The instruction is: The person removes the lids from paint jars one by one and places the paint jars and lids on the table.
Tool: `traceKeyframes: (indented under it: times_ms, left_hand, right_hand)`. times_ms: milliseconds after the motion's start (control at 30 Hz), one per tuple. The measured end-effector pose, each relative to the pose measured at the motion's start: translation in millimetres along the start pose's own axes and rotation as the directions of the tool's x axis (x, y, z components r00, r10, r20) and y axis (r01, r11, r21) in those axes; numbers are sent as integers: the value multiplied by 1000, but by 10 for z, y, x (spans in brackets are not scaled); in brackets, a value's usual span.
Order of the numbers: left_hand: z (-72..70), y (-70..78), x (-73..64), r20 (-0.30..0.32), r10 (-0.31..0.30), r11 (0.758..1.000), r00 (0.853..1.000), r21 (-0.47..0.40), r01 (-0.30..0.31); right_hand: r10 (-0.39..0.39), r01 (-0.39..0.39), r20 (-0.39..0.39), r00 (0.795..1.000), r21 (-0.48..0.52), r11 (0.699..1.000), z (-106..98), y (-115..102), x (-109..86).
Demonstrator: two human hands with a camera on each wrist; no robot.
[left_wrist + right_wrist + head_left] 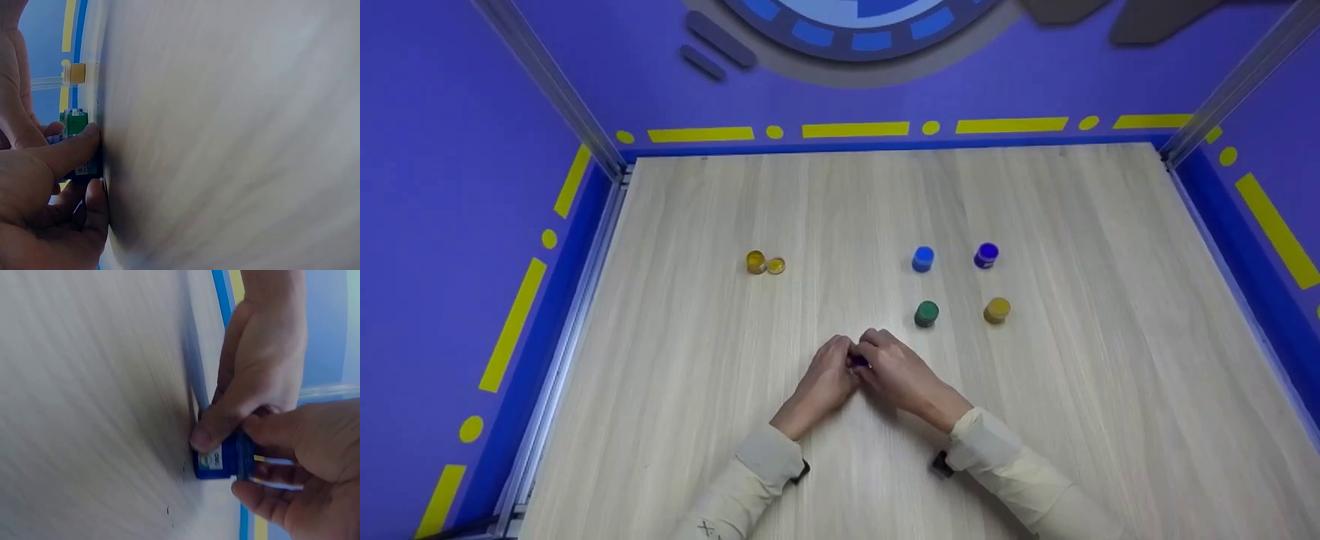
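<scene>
A small dark blue paint jar (216,469) with a white label stands on the table between the two hands. My left hand (825,381) grips the jar's body low down, its thumb across the side in both wrist views. Over the top, my right hand (901,375) pinches the rim of the jar's lid (245,455) between thumb and fingers. Most of the jar is hidden by the hands in the head view. Beyond them, to the right, a green jar (927,313) is the nearest of the other jars.
A light blue jar (922,259), a purple jar (987,255) and a yellow jar (997,310) stand right of centre. Farther left is an uncapped amber-yellow jar (755,262), its lid (776,265) lying beside it. Blue walls (855,105) enclose the wooden table (682,360) at back and sides.
</scene>
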State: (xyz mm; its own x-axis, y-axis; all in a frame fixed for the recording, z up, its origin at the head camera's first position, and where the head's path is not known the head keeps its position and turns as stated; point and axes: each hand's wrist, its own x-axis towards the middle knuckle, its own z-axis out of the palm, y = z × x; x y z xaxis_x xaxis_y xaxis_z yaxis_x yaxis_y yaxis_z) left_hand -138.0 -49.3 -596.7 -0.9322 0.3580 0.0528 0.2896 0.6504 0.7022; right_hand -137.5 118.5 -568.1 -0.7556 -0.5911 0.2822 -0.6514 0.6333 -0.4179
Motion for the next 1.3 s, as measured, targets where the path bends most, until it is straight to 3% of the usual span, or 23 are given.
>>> traceKeyframes:
  times_ms: [300,533,700,867,1000,1133,1300]
  left_hand:
    - [13,9,-4,-11,8,1000,1000,21,-7]
    - [18,21,3,-20,-7,1000,1000,1,7]
    - [31,16,8,-32,4,1000,999,24,-3]
    - [32,-8,5,-60,44,997,997,60,-40]
    - [36,-18,2,-73,58,998,996,15,-57]
    - [44,-11,-1,-82,58,998,995,-23,-60]
    - [43,-2,2,-84,64,998,994,-6,-65]
  right_hand:
    - [-95,85,132,987,81,993,-121,57,19]
    - [-175,166,125,977,76,983,-108,68,15]
    - [-172,160,94,981,128,979,-63,112,-17]
    - [-101,91,27,995,248,965,-65,143,-31]
    - [58,-40,-54,997,289,956,-78,124,-7]
    - [216,-184,-101,971,259,948,-74,78,14]
    - [240,-224,-106,965,139,965,-44,2,11]
